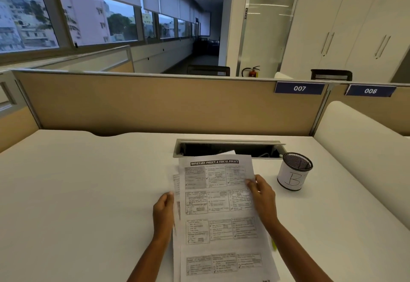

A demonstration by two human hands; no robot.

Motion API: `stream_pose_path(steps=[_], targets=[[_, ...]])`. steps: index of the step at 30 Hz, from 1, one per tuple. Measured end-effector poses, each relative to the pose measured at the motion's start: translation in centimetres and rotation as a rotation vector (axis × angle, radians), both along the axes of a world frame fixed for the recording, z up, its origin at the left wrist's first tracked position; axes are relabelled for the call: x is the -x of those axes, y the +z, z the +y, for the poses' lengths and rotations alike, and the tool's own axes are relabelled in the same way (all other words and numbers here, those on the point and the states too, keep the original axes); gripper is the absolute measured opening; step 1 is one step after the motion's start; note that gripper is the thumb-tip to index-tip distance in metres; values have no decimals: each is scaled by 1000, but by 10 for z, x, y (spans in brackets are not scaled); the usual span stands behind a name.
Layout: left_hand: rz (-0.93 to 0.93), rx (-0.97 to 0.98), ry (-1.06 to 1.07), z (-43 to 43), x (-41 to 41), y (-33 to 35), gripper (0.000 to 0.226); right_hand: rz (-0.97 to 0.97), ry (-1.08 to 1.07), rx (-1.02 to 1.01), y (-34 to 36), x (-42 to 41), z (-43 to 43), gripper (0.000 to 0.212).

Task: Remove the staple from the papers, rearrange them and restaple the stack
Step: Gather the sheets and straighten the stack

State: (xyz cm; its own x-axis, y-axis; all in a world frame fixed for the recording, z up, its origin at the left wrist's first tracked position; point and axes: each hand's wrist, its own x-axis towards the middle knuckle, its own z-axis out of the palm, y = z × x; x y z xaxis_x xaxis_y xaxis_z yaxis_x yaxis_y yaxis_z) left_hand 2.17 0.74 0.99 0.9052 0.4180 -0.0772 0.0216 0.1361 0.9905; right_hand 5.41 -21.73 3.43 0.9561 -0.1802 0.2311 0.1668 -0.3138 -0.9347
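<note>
A stack of printed papers (218,213), its top sheet headed "Monetary Policy & Fiscal Policy", is held over the white desk (88,193) in front of me. The sheets are fanned slightly, with lower ones sticking out at the left and top edges. My left hand (163,213) grips the stack's left edge at mid-height. My right hand (261,197) pinches the top sheet's right edge. No staple or stapler can be made out. A small yellow-green object (274,244) shows blurred beside the papers under my right forearm.
A black mesh pen cup (294,174) wrapped in white paper marked "B" stands to the right. An open cable tray (228,147) is cut into the desk just behind the papers. A beige partition (155,102) closes the far side, and a white divider (359,135) the right side.
</note>
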Motion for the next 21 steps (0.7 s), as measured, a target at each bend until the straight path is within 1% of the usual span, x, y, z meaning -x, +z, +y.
stream_pose_path(steps=[2,4,6,7,10,12,13,14,16,17,18,19,20,21], targets=[[-16,-70,-54,-4,0,2,23,-12,-6,2,-1,1,2,12],[-26,-138,-94,-6,-1,4,13,-11,0,-18,-2,2,5,10],[-35,-159,-107,-7,-1,8,4,31,27,-68,-2,2,7,7],[-42,-157,-103,-7,-1,11,2,62,39,-99,-3,3,8,14],[-99,-118,-103,-5,0,24,8,188,106,-226,-4,8,9,45],[-160,-89,-133,-5,1,38,10,258,237,-299,-4,11,7,71],[-193,-98,-143,-4,1,45,11,285,314,-323,-4,12,5,80],[-228,-118,-148,-3,0,52,12,315,375,-350,-4,14,3,83],[-299,-143,-146,-1,0,65,15,349,434,-385,-3,13,-1,78],[-334,-142,-147,-1,0,71,15,331,432,-391,-2,12,-1,66],[-370,-133,-150,0,0,77,20,287,412,-402,1,12,0,50],[-407,-126,-151,0,0,81,36,230,377,-418,5,10,1,35],[-439,-115,-152,-1,-1,84,56,170,330,-431,10,10,4,26],[-456,-97,-147,-1,-1,87,71,109,281,-435,15,9,6,23]])
